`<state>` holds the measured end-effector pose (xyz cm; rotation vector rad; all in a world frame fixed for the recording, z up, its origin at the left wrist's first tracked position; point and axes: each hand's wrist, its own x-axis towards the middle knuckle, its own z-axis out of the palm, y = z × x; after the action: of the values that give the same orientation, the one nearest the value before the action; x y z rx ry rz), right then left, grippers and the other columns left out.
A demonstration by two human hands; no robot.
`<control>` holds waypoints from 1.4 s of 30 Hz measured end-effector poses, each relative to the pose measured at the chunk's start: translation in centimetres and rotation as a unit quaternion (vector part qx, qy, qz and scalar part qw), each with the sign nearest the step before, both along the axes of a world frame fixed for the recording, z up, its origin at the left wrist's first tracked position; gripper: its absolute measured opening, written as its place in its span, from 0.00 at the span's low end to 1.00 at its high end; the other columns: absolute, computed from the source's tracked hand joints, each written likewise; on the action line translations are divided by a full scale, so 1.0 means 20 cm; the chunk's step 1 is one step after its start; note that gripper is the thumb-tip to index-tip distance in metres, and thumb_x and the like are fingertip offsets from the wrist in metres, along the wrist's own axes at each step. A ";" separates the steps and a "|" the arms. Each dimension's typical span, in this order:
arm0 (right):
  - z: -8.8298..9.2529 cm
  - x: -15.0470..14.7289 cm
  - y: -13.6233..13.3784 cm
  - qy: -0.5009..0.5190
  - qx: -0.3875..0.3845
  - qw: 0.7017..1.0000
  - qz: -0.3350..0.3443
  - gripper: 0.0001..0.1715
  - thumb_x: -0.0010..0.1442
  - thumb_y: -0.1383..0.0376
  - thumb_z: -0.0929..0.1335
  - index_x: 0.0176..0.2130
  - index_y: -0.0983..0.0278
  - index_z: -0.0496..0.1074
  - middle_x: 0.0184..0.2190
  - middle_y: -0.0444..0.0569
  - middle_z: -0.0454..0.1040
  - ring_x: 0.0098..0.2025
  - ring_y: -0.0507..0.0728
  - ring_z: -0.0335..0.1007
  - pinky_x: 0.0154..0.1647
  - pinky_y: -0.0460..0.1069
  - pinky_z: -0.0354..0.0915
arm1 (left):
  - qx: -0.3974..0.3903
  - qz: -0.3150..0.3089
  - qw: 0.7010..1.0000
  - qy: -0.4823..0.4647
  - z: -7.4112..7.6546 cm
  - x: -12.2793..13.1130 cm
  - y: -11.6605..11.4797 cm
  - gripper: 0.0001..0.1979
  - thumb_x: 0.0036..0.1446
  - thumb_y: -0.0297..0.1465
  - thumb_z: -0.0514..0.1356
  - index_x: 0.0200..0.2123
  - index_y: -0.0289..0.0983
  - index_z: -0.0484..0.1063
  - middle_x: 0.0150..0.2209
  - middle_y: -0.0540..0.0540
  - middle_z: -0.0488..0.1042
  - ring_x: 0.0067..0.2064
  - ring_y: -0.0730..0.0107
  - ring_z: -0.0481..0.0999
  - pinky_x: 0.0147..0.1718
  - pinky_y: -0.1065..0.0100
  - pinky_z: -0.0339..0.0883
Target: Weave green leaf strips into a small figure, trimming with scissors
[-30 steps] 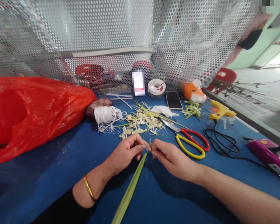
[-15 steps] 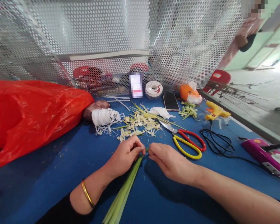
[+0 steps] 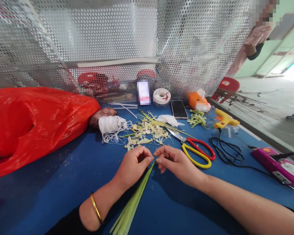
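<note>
A bundle of long green leaves or stalks [image 3: 135,199] runs from the bottom edge up to a narrow tip between my hands. At that tip, my left hand [image 3: 137,164] is closed, thumb and forefinger pinching the bundle's end; a gold bangle circles the wrist. Facing it, my right hand [image 3: 175,163] has its fingers bent round and its thumb at the same tip. Whatever small thing it pinches is hidden. Beyond the right hand lie scissors [image 3: 197,153] with one red and one yellow handle. Pale trimmed scraps [image 3: 149,130] are scattered beyond both hands.
Along the back are white string [image 3: 112,125], a ribbon roll [image 3: 161,97], a dark phone [image 3: 179,109], an orange tissue pack [image 3: 198,101] and a lit phone. A red plastic bag [image 3: 46,120] lies left; a yellow glue gun [image 3: 225,119] and purple power strip [image 3: 276,164] lie right.
My right hand's fingers have loosened from a tighter fist and spread a little around the bundle's tip. My left hand keeps its pinch there. The view has shifted slightly.
</note>
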<state>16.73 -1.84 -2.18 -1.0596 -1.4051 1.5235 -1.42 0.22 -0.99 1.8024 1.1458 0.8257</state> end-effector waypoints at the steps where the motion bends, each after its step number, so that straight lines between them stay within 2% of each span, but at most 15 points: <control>1: 0.00 0.00 0.00 -0.004 -0.009 1.000 0.009 0.14 0.57 0.57 0.70 0.39 0.64 0.68 0.23 0.39 0.68 0.24 0.49 0.68 0.29 0.47 0.68 | 0.039 0.011 0.999 0.028 0.00 0.00 -0.01 0.04 0.55 0.28 0.59 0.27 0.37 0.70 0.28 0.50 0.72 0.31 0.71 0.70 0.31 0.69 0.64; 3: 0.00 -0.01 -0.01 -0.011 -0.013 0.999 0.035 0.14 0.57 0.57 0.69 0.39 0.65 0.70 0.23 0.40 0.68 0.25 0.50 0.68 0.29 0.47 0.68 | 0.106 0.021 0.992 0.066 0.01 0.01 -0.04 0.05 0.55 0.26 0.59 0.27 0.38 0.70 0.28 0.50 0.71 0.31 0.71 0.70 0.31 0.69 0.63; 5: 0.00 -0.01 -0.01 -0.014 -0.006 0.999 0.049 0.13 0.57 0.57 0.69 0.35 0.65 0.71 0.23 0.40 0.68 0.26 0.49 0.68 0.30 0.47 0.68 | 0.139 0.014 0.987 0.075 0.02 0.02 -0.06 0.05 0.55 0.26 0.58 0.28 0.38 0.70 0.28 0.51 0.71 0.31 0.71 0.70 0.32 0.69 0.62; 8: 0.00 -0.01 -0.01 -0.018 -0.007 0.999 0.041 0.15 0.57 0.55 0.70 0.32 0.66 0.70 0.23 0.41 0.68 0.25 0.49 0.67 0.29 0.47 0.68 | 0.114 0.015 0.992 0.054 0.02 0.03 -0.07 0.05 0.57 0.29 0.58 0.29 0.38 0.71 0.27 0.51 0.71 0.30 0.72 0.70 0.31 0.70 0.62; 11: 0.01 -0.01 -0.01 -0.018 0.002 1.000 0.017 0.17 0.57 0.54 0.69 0.30 0.65 0.70 0.23 0.41 0.68 0.26 0.49 0.67 0.30 0.46 0.68 | 0.014 0.043 0.999 0.012 0.02 0.03 -0.07 0.08 0.58 0.35 0.59 0.31 0.37 0.71 0.27 0.51 0.72 0.28 0.73 0.69 0.28 0.71 0.62; 14: 0.01 0.00 0.00 -0.008 0.033 0.999 -0.006 0.16 0.58 0.54 0.69 0.30 0.65 0.70 0.24 0.41 0.69 0.27 0.49 0.68 0.31 0.46 0.68 | -0.124 0.026 0.991 -0.040 0.03 0.03 -0.06 0.12 0.56 0.40 0.59 0.33 0.35 0.72 0.27 0.50 0.73 0.27 0.73 0.70 0.27 0.71 0.63; 17: 0.02 0.00 -0.01 0.003 0.057 0.998 -0.009 0.13 0.60 0.57 0.68 0.32 0.64 0.70 0.25 0.42 0.71 0.28 0.50 0.69 0.32 0.46 0.68 | -0.267 -0.018 0.955 -0.127 0.04 0.04 -0.06 0.13 0.54 0.39 0.61 0.35 0.34 0.73 0.28 0.49 0.74 0.25 0.74 0.72 0.26 0.71 0.64; 19: 0.03 0.01 -0.01 -0.003 0.069 0.998 -0.013 0.11 0.60 0.59 0.68 0.32 0.64 0.70 0.25 0.42 0.71 0.29 0.50 0.70 0.32 0.46 0.67 | -0.331 -0.014 0.927 -0.178 0.04 0.04 -0.06 0.12 0.52 0.37 0.63 0.35 0.33 0.73 0.27 0.50 0.74 0.24 0.76 0.72 0.26 0.72 0.65; 21: 0.03 0.01 -0.01 -0.012 0.081 0.996 -0.020 0.10 0.61 0.60 0.67 0.32 0.65 0.70 0.25 0.43 0.71 0.29 0.50 0.70 0.32 0.46 0.67 | -0.360 0.012 0.908 -0.213 0.04 0.04 -0.06 0.11 0.50 0.34 0.65 0.34 0.33 0.72 0.26 0.50 0.73 0.23 0.76 0.72 0.26 0.72 0.66; 25: 0.03 0.02 -0.01 -0.025 0.104 0.994 -0.034 0.08 0.61 0.62 0.67 0.33 0.65 0.71 0.26 0.43 0.71 0.29 0.50 0.69 0.32 0.46 0.67 | -0.384 0.056 0.883 -0.264 0.03 0.03 -0.05 0.09 0.48 0.30 0.66 0.33 0.33 0.72 0.26 0.50 0.73 0.23 0.78 0.72 0.25 0.74 0.66; 30: 0.04 0.03 0.00 -0.054 0.122 0.990 -0.049 0.07 0.61 0.64 0.66 0.32 0.64 0.71 0.25 0.42 0.70 0.28 0.49 0.68 0.32 0.46 0.66 | -0.407 0.071 0.861 -0.296 0.02 0.02 -0.03 0.08 0.48 0.29 0.66 0.33 0.33 0.73 0.26 0.51 0.72 0.22 0.80 0.70 0.22 0.76 0.62; 42: 0.04 0.04 -0.02 -0.115 0.169 0.979 -0.006 0.07 0.62 0.66 0.64 0.32 0.63 0.70 0.27 0.43 0.72 0.30 0.51 0.69 0.34 0.46 0.65 | -0.367 0.117 0.887 -0.256 0.04 0.02 -0.04 0.12 0.46 0.36 0.68 0.31 0.33 0.76 0.23 0.52 0.69 0.20 0.83 0.65 0.18 0.78 0.54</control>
<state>17.43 -2.22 -1.35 -1.0495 -1.7403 1.1256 -0.98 -0.63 -0.11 0.7701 1.1169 0.7909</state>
